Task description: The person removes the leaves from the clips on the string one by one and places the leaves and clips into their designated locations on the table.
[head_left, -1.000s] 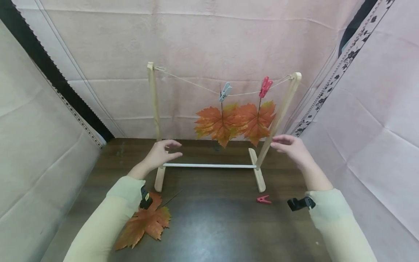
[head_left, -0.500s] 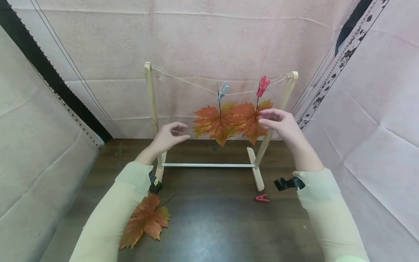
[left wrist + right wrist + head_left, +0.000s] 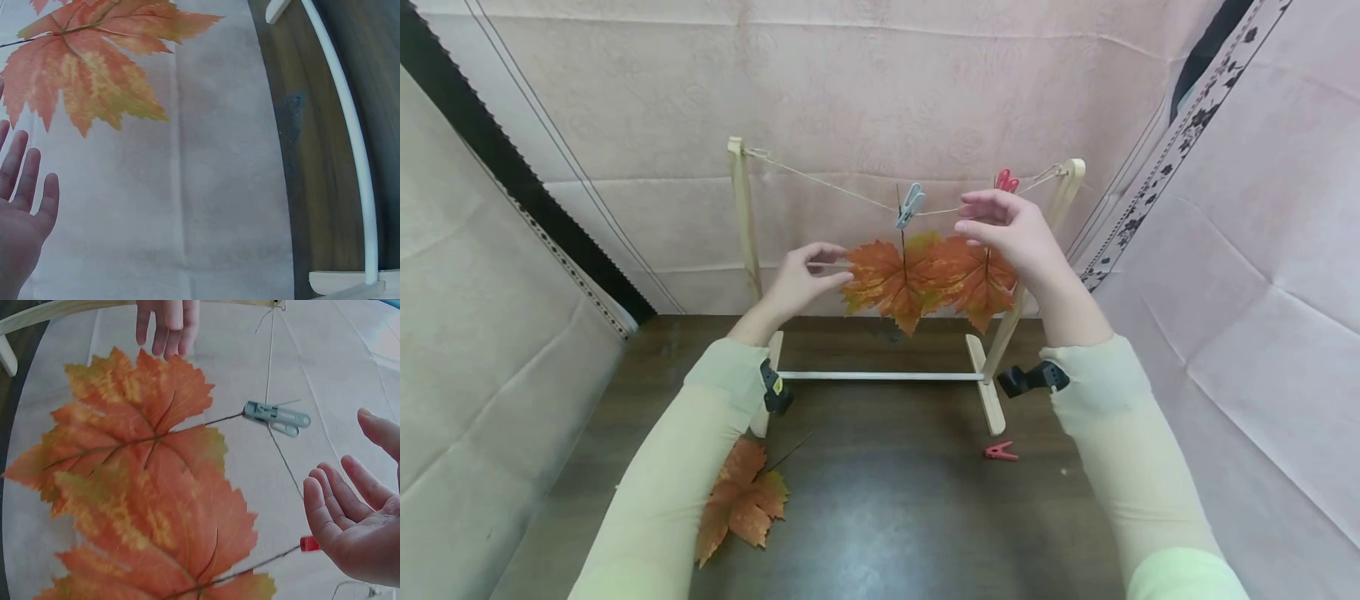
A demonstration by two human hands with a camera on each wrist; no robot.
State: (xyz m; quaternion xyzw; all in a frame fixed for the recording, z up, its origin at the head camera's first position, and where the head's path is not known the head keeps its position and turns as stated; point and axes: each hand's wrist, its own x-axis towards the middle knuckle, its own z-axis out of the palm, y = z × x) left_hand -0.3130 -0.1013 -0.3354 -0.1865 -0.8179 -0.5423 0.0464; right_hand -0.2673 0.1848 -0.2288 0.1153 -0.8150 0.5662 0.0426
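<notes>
Two orange maple leaves hang by their stems from a string, the left leaf (image 3: 887, 283) from a light blue clothespin (image 3: 910, 206) and the right leaf (image 3: 981, 287) from a red clothespin (image 3: 1006, 180). My left hand (image 3: 805, 279), fingers loosely extended, is at the left leaf's outer edge; whether it touches I cannot tell. My right hand (image 3: 359, 519) holds nothing, its fingers relaxed and spread near the string. In the head view it covers part of the red clothespin and the right leaf's top.
A wooden stand with a left post (image 3: 745, 221), a right post (image 3: 1066, 196) and a white crossbar (image 3: 880, 377) carries the string. On the dark table lie another maple leaf (image 3: 748, 504), partly under the left sleeve, and a pink-red clothespin (image 3: 1002, 451). Pale cloth walls surround it.
Both hands have risen from low beside the posts. The left has moved right to the left leaf's edge; the right has moved up and left towards the string.
</notes>
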